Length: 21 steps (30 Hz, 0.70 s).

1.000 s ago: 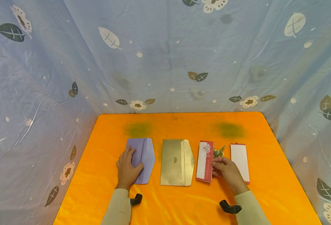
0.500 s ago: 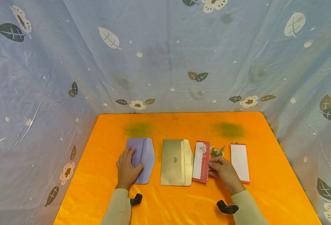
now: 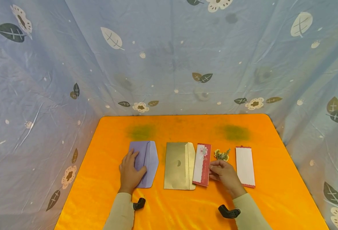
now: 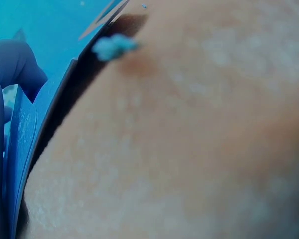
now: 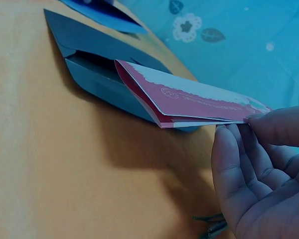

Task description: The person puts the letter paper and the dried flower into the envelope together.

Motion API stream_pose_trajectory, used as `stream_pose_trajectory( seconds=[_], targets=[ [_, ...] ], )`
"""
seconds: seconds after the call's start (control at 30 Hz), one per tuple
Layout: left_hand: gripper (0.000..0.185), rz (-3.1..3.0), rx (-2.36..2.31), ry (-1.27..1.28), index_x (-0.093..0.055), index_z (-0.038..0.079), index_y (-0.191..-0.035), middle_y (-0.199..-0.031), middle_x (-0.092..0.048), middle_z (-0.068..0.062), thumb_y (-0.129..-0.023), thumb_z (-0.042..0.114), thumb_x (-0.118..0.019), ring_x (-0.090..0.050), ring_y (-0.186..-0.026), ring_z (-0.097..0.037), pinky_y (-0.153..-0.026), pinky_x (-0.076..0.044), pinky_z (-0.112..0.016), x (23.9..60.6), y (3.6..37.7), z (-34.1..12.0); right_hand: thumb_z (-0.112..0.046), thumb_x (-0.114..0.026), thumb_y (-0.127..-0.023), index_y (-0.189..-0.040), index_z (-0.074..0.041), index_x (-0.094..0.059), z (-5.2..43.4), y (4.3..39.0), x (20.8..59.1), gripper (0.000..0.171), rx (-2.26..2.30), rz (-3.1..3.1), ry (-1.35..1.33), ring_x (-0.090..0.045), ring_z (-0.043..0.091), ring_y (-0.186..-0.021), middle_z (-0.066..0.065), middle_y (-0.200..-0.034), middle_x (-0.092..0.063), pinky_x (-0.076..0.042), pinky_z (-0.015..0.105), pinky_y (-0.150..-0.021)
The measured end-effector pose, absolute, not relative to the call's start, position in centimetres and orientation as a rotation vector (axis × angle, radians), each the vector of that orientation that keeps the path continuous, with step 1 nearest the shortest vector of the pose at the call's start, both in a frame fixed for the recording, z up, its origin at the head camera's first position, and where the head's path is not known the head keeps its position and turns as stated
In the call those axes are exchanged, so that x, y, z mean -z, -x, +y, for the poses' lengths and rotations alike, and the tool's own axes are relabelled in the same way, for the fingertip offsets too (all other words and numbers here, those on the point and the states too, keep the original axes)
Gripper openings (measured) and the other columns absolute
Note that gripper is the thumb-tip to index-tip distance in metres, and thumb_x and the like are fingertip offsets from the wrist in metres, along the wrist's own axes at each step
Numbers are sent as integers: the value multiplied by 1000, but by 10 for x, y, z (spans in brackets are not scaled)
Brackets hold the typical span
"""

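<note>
there, on the orange cloth-covered table (image 3: 272, 179), the right hand (image 3: 225, 174) pinched the near edge of a folded red-and-white greeting card (image 3: 202, 164) between thumb and fingertips (image 5: 234, 149), so that the card was lifted off the cloth and its far corner pointed into the open mouth of the flat gold paper envelope (image 3: 180, 166) lying just to its left; held low and nearly level like that, the card lined up with the pocket rather than standing over it. the envelope's flap lay open toward the card, which left the slot free on that side. the left hand (image 3: 129, 174) rested flat, fingers spread and relaxed, on a lilac paper envelope (image 3: 146, 163), apparently pinning it in place well apart from the card. just behind the right hand's knuckles sat a small sprig of dried yellow flowers (image 3: 221, 155), and beyond it a white card with a red edge (image 3: 245, 166) lay flat. the left wrist view was too blurred to add anything.
</note>
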<state>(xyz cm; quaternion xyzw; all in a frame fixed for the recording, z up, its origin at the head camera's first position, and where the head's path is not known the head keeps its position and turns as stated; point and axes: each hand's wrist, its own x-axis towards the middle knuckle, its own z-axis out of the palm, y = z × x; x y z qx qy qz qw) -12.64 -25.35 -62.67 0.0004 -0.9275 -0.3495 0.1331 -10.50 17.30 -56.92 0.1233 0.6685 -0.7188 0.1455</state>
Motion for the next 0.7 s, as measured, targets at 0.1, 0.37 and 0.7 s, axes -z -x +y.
stream_pose_trajectory(
  seconds=[0.1, 0.37, 0.7],
  targets=[
    [75, -2692, 1011, -2, -60, 9, -154, -171, -38, -13, -83, 26, -79, -33, -154, -39, -117, -21, -66, 628, 127, -254, -10, -66, -109, -126, 9, -64, 170, 106, 568, 25, 2078, 1921, -344, -72, 28, -97, 17, -110, -72, -62, 35, -84],
    [74, -2691, 1014, 0, -60, 9, -153, -171, -39, -13, -84, 26, -80, -33, -154, -40, -116, -20, -66, 627, 126, -253, -8, -65, -109, -125, 10, -64, 165, 107, 574, 24, 2082, 1931, -334, -72, 28, -96, 17, -107, -72, -63, 34, -83],
    [73, -2671, 1005, 15, -61, 8, -151, -170, -40, -16, -83, 26, -79, -34, -153, -41, -114, -22, -67, 627, 125, -253, -8, -65, -109, -125, 11, -64, 158, 108, 574, 25, 2088, 1920, -310, -73, 30, -97, 19, -109, -73, -63, 36, -84]
  ],
)
